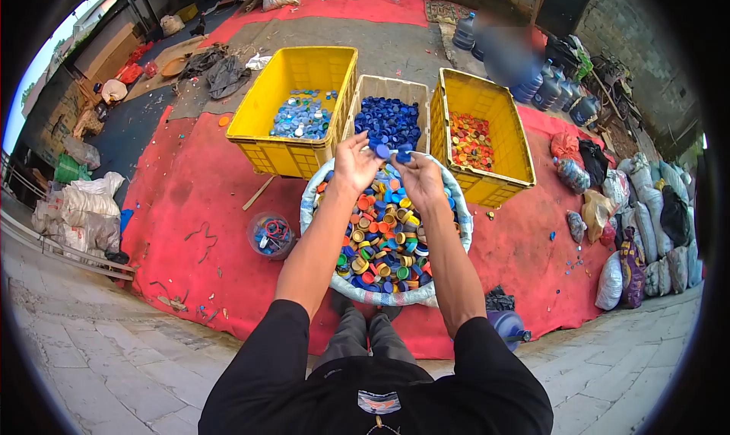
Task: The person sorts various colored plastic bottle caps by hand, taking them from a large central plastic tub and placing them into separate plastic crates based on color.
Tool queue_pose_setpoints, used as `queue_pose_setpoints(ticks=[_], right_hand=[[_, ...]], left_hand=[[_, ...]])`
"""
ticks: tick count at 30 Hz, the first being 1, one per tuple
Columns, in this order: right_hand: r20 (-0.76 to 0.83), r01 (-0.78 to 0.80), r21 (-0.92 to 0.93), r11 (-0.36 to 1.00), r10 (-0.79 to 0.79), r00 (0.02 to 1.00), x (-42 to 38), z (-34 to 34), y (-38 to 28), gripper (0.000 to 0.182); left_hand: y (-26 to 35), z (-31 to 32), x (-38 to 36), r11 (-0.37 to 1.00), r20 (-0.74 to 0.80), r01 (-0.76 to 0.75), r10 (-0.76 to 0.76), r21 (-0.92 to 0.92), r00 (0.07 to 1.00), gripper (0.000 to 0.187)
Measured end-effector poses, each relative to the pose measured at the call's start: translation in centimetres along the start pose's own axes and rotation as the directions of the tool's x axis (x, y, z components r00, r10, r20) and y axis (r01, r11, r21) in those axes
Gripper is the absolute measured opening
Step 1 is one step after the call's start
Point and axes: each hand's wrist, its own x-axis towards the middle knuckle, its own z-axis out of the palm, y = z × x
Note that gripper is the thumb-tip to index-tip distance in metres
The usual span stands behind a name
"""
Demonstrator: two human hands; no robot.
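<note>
My left hand (356, 163) pinches a blue bottle cap (382, 151) between thumb and fingers. Close beside it, my right hand (420, 179) is closed on a darker blue cap (402, 157). Both hands are above the far part of a wide sack (308, 214) full of mixed coloured caps (388, 237). Just past my fingertips stands a white crate (414, 91) of dark blue caps (388, 115). The yellow crate (262, 93) to its left contains light blue caps (300, 119); another yellow crate (498, 123) on the right contains red, orange and yellow caps (469, 140).
A clear bucket (271, 235) with small items stands left of the sack, near a stick (258, 192). Right of my legs lies a large water bottle (508, 327). Filled sacks (646, 214) line the right side; more sacks (80, 211) lie left on the red mat (190, 268).
</note>
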Motion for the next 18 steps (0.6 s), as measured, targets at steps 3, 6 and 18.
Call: queue_pose_setpoints(ticks=[3,6,18], right_hand=[[-0.214,0.004,-0.034,0.999,-0.011,0.977,6.1,0.6,-1.4,0.01],[-0.234,0.048,-0.062,0.997,-0.061,0.97,5.4,0.2,-2.0,0.01],[-0.217,0.064,-0.372,0.926,-0.154,0.964,-9.2,-6.2,-0.9,0.052]], left_hand=[[2.0,2.6,4.0,0.995,-0.171,-0.096,0.093,-0.013,0.981,0.085],[2.3,0.5,4.2,0.992,-0.104,-0.102,0.11,0.076,0.988,0.084],[3.2,0.4,-15.4,0.754,0.032,-0.587,0.606,0.293,0.794,0.017]])
